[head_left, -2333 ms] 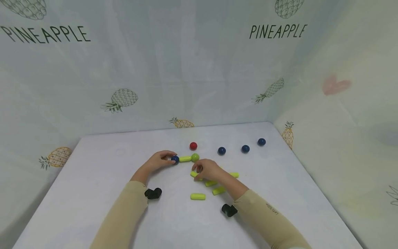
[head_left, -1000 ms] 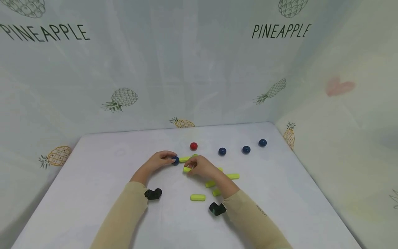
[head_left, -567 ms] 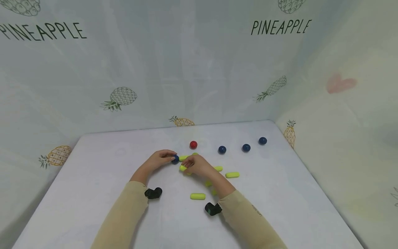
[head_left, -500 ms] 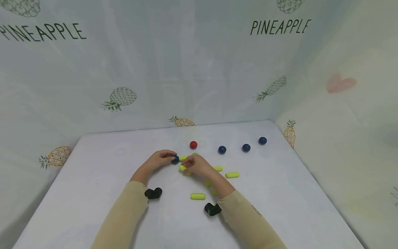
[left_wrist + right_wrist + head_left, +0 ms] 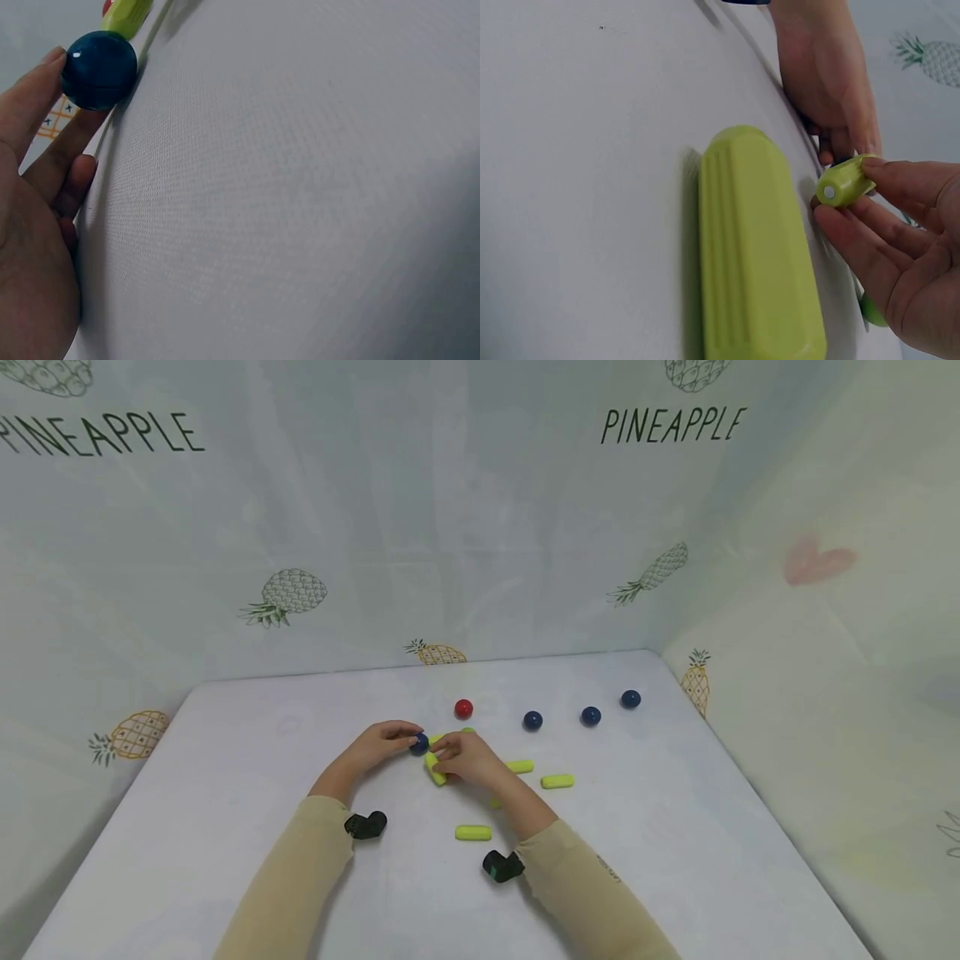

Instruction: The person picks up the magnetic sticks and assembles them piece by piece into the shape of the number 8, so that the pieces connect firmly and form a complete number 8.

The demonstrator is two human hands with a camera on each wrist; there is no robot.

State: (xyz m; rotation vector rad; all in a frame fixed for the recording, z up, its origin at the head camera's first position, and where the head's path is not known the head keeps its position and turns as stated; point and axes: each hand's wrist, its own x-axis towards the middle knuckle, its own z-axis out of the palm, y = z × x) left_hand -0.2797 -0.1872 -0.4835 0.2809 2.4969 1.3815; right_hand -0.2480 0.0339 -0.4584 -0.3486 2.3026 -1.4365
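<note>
My left hand [image 5: 372, 752] pinches a glossy dark blue ball [image 5: 419, 744] between thumb and fingers; the left wrist view shows this ball [image 5: 100, 70] too. A yellow-green rod [image 5: 127, 16] meets the ball's far side, and a green ball [image 5: 468, 730] beyond it is mostly hidden behind my right hand [image 5: 472, 760]. Between the right thumb and fingers is another yellow-green rod [image 5: 434, 769], slanted, its upper end just below and right of the blue ball. The right wrist view shows a small silvery disc in the near end of this held rod [image 5: 844, 182].
Behind the hands sits a red ball [image 5: 463, 709]. Blue balls [image 5: 532, 721] form a loose row toward the back right. Yellow-green rods lie right of the right hand [image 5: 557, 782] and in front [image 5: 473, 833]. Patterned cloth hangs behind the white table [image 5: 637, 868].
The right hand has picked up a yellow-green rod and carried it left toward the blue ball. In the last half second the rod has turned steeper. The left hand has stayed on the ball.
</note>
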